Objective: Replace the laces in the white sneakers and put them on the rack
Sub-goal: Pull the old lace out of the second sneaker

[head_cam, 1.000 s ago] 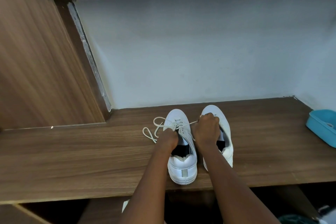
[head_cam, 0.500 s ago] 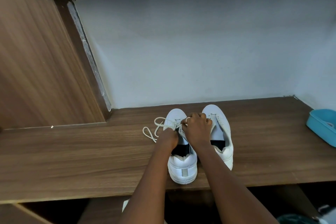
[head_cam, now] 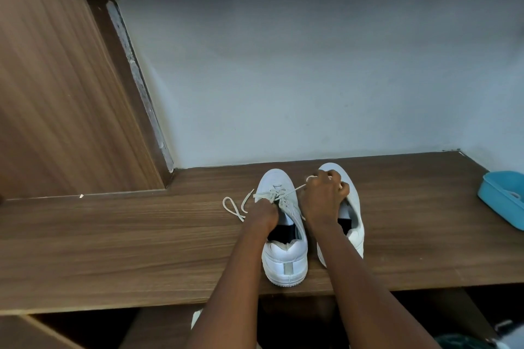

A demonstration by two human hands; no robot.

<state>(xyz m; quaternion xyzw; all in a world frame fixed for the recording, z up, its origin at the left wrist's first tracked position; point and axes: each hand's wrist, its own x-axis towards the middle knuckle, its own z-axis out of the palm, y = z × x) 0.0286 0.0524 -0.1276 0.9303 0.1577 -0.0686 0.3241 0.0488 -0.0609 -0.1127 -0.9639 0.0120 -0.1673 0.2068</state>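
A home: wooden shoe shelf (head_cam: 113, 249) in a plastered wall (head_cam: 283, 79) alcove.

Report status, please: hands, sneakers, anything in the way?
Left hand grips lace at left sneaker. Right hand holds same lace taut. Blue tray at right, apart; nothing blocking.

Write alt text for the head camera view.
On a wooden shelf, the right hand pulls a lace taut from the left sneaker while the left hand grips that sneaker at its eyelets. The right sneaker stands beside it; a blue tub sits far right.
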